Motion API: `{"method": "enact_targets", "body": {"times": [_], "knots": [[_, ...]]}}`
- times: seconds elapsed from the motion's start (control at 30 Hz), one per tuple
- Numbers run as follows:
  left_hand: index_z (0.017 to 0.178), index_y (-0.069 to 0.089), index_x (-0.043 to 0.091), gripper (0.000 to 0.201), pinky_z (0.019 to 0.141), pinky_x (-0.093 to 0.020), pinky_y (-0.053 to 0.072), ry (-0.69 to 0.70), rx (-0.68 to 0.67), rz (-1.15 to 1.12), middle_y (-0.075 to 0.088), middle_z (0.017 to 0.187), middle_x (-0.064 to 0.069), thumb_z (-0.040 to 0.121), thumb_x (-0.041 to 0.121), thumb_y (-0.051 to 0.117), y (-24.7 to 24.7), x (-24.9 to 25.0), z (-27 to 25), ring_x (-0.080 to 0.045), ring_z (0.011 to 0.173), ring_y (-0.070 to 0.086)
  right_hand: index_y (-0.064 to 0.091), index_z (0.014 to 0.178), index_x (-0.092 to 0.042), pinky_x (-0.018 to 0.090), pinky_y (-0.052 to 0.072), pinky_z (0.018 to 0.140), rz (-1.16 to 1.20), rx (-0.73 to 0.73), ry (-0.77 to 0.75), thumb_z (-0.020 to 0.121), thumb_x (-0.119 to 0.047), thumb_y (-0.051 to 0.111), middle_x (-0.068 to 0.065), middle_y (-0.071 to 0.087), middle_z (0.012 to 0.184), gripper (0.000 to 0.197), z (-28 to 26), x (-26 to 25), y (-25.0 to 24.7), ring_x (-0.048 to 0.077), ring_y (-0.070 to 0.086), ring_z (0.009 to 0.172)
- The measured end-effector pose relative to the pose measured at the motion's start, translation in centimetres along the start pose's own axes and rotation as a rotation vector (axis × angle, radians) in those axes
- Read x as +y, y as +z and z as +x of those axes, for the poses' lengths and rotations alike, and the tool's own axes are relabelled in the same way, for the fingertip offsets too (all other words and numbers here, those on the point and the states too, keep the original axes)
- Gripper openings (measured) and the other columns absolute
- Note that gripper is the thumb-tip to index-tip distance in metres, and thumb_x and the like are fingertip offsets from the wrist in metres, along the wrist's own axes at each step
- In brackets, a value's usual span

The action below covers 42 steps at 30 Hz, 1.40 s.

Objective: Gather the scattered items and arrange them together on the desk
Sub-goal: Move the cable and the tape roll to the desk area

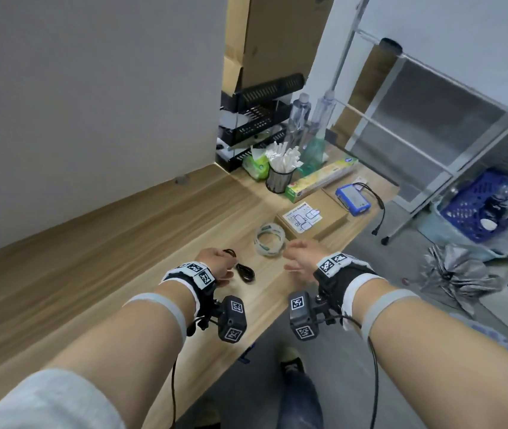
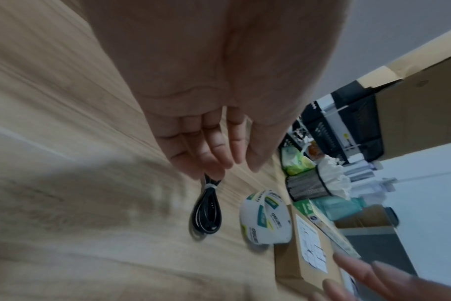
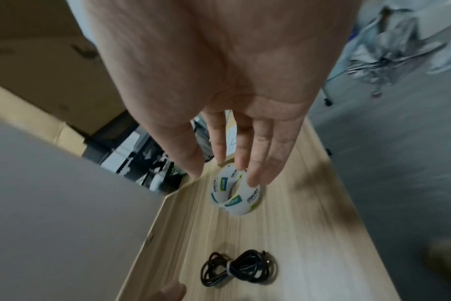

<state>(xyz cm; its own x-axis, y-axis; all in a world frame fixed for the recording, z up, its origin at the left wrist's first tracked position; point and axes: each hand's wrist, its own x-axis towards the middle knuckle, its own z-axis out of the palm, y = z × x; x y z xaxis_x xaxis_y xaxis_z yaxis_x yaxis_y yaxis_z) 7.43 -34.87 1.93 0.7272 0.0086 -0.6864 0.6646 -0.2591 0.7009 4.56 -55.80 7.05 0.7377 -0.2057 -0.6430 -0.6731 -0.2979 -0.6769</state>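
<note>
A black coiled cable (image 1: 244, 270) tied with a white band lies on the wooden desk (image 1: 141, 230). My left hand (image 1: 226, 267) hovers at its left end with straight fingers (image 2: 211, 163) and holds nothing. Two stacked tape rolls (image 1: 270, 239) with green and white print sit just right of the cable. My right hand (image 1: 290, 258) is spread over them, palm down. In the right wrist view its fingertips (image 3: 254, 179) reach the upper tape roll (image 3: 234, 193); whether they touch it I cannot tell. The cable (image 3: 238, 268) lies free there.
A flat cardboard box (image 1: 324, 224) with a white label lies behind the tape. Beyond it are a blue battery pack (image 1: 353, 198), a long green wrap box (image 1: 320, 179), a mesh cup of straws (image 1: 279, 179), tissues (image 1: 256, 165), bottles and a black tray rack (image 1: 256, 125). The desk's edge runs close on the right.
</note>
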Motion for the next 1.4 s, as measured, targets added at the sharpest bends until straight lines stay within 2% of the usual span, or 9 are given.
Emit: {"method": "enact_targets", "body": {"times": [0.07, 0.2, 0.3, 0.53, 0.7, 0.8, 0.9, 1.2, 1.4], "knots": [[0.092, 0.066, 0.004, 0.017, 0.058, -0.031, 0.056, -0.102, 0.044, 0.036, 0.068, 0.086, -0.014, 0.088, 0.019, 0.073, 0.7, 0.0, 1.4, -0.021, 0.067, 0.067, 0.052, 0.123, -0.021, 0.023, 0.049, 0.065, -0.236, -0.027, -0.087, 0.079, -0.022, 0.072, 0.007, 0.059, 0.119, 0.048, 3.4, -0.8, -0.2, 0.019, 0.062, 0.094], [0.081, 0.069, 0.002, 0.047, 0.08, -0.043, 0.061, -0.244, 0.143, 0.134, 0.076, 0.082, -0.015, 0.072, 0.047, 0.081, 2.6, -1.3, 4.2, -0.03, 0.073, 0.072, 0.046, 0.134, -0.027, 0.028, 0.044, 0.097, -0.657, -0.023, -0.378, 0.067, -0.029, 0.075, 0.012, 0.047, 0.128, 0.074, 9.3, -1.8, 0.1, 0.028, 0.051, 0.116], [0.078, 0.072, 0.006, 0.063, 0.067, -0.03, 0.055, -0.306, 0.215, 0.241, 0.075, 0.076, -0.008, 0.062, 0.068, 0.076, 4.2, -1.9, 5.3, -0.027, 0.066, 0.069, 0.036, 0.143, -0.032, 0.033, 0.039, 0.106, -0.867, -0.118, -0.504, 0.065, -0.029, 0.076, 0.01, 0.036, 0.141, 0.087, 12.2, -2.2, 0.3, 0.03, 0.041, 0.128], [0.091, 0.07, 0.005, 0.032, 0.054, -0.025, 0.041, -0.346, 0.378, 0.258, 0.067, 0.08, -0.008, 0.076, 0.034, 0.073, 6.7, -1.2, 6.2, -0.028, 0.071, 0.06, 0.032, 0.143, -0.033, 0.039, 0.04, 0.105, -1.068, -0.229, -0.634, 0.068, -0.043, 0.073, 0.013, 0.041, 0.132, 0.087, 15.6, -1.3, 0.5, 0.033, 0.044, 0.122], [0.065, 0.058, 0.01, 0.038, 0.062, -0.029, 0.047, -0.373, 0.471, 0.067, 0.063, 0.066, -0.007, 0.074, 0.043, 0.074, 5.5, -3.2, 4.2, -0.026, 0.06, 0.057, 0.037, 0.137, -0.032, 0.029, 0.039, 0.096, -0.96, -0.349, -0.633, 0.067, -0.04, 0.076, 0.011, 0.042, 0.125, 0.081, 14.6, -2.3, 1.3, 0.031, 0.05, 0.113], [0.058, 0.049, 0.013, 0.049, 0.06, -0.028, 0.044, -0.342, 0.548, -0.103, 0.054, 0.057, -0.004, 0.075, 0.052, 0.075, 3.3, -4.7, 1.1, -0.023, 0.054, 0.051, 0.035, 0.139, -0.032, 0.025, 0.039, 0.086, -0.888, -0.406, -0.617, 0.069, -0.036, 0.077, 0.009, 0.04, 0.128, 0.082, 12.8, -3.6, 3.4, 0.027, 0.054, 0.103], [0.068, 0.058, 0.014, 0.029, 0.065, -0.031, 0.05, -0.318, 0.627, -0.209, 0.059, 0.065, -0.004, 0.081, 0.036, 0.073, 0.3, -6.4, -3.2, -0.023, 0.062, 0.057, 0.036, 0.139, -0.029, 0.024, 0.037, 0.086, -0.793, -0.464, -0.597, 0.071, -0.029, 0.075, 0.011, 0.037, 0.131, 0.079, 10.0, -4.5, 6.9, 0.023, 0.048, 0.092], [0.076, 0.074, 0.008, 0.01, 0.086, -0.046, 0.06, -0.175, 0.854, -0.599, 0.078, 0.094, -0.014, 0.078, 0.017, 0.069, -11.0, -14.5, -18.5, -0.027, 0.078, 0.069, 0.043, 0.133, -0.021, 0.034, 0.047, 0.093, -0.669, -0.644, -0.792, 0.064, -0.03, 0.08, 0.007, 0.053, 0.128, 0.079, -5.1, -5.3, 22.0, 0.023, 0.055, 0.11], [0.081, 0.072, 0.005, 0.009, 0.074, -0.038, 0.058, -0.072, 0.984, -0.789, 0.072, 0.088, -0.013, 0.086, 0.009, 0.064, -19.0, -22.5, -29.7, -0.023, 0.071, 0.063, 0.043, 0.132, -0.027, 0.041, 0.051, 0.096, -0.704, -0.703, -0.885, 0.059, -0.039, 0.079, 0.007, 0.05, 0.129, 0.083, -16.7, -2.6, 32.9, 0.023, 0.057, 0.107]]}}
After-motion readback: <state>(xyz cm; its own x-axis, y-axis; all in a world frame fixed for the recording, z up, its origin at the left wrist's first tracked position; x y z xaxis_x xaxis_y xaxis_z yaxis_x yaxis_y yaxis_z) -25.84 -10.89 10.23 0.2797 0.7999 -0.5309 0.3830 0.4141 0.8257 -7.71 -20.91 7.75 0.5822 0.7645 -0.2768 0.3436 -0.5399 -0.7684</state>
